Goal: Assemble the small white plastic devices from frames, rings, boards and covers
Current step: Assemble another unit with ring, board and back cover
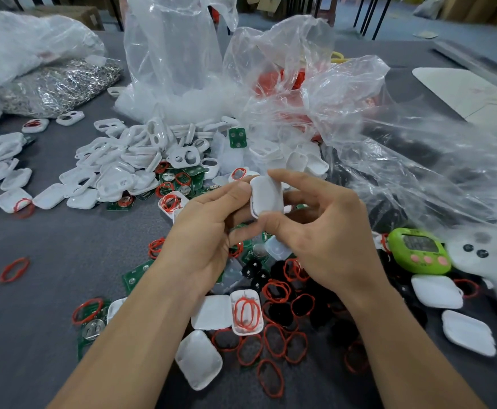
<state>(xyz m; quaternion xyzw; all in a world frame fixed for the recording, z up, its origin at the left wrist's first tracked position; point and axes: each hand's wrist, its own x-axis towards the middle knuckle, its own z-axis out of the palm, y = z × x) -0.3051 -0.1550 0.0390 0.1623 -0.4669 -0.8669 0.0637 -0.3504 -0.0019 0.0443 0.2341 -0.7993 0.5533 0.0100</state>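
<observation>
Both hands hold one small white plastic device (266, 196) above the table's middle. My left hand (208, 228) pinches its left edge with thumb and fingers. My right hand (318, 231) grips its top and bottom between forefinger and thumb. A seam shows along the device's left edge. White frames (141, 154) lie heaped behind it. Red rings (273, 343), green boards (136, 274) and white covers (198, 358) are scattered below my hands. One cover (246, 312) holds red rings.
Crumpled clear plastic bags (285, 84) stand behind the pile and spill to the right. A bag of metal clips (58, 87) lies at the back left. A green timer (418, 250) and a white controller-shaped object (495, 261) sit at the right. The table (49, 290) is grey.
</observation>
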